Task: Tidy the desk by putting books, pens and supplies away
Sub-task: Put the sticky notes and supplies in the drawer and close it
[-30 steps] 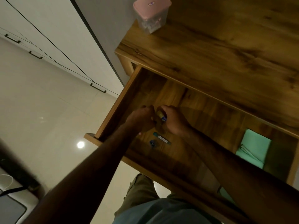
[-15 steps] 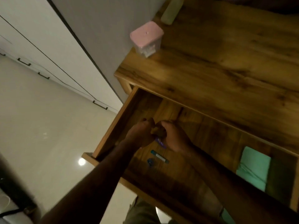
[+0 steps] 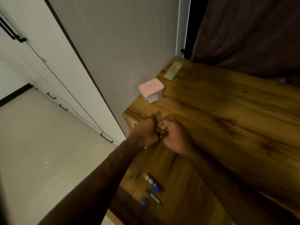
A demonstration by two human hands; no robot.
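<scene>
Head view: the person's left hand (image 3: 145,133) and right hand (image 3: 174,137) are drawn close together, knuckle to knuckle, over the near left corner of the wooden desk (image 3: 227,119), just above the far end of the open drawer (image 3: 176,184). The fingers of both hands are curled in tight, with the right thumb lying across the top of its fist. Something small and dark shows in the gap between the two hands, but the light is too dim to tell whether either hand has hold of anything. Down in the drawer, nearer the person, three supplies lie on its wooden floor. A glue stick (image 3: 151,182) with a yellow cap and a blue body lies at a slant. Just beside it on the near side is a green-capped marker (image 3: 154,197), lying roughly parallel. A small blue object (image 3: 144,201), too blurred to name, sits just left of the marker. On the desk top, beyond the hands, a clear box with a pink lid (image 3: 151,90) stands by the left edge, and a pale green case (image 3: 172,70) lies farther back at the far left corner. A grey wall (image 3: 121,46) runs along the desk's left side, a dark curtain (image 3: 243,38) hangs behind the desk, and white cupboards (image 3: 32,54) with black handles stand at the far left above a pale floor (image 3: 40,143).
</scene>
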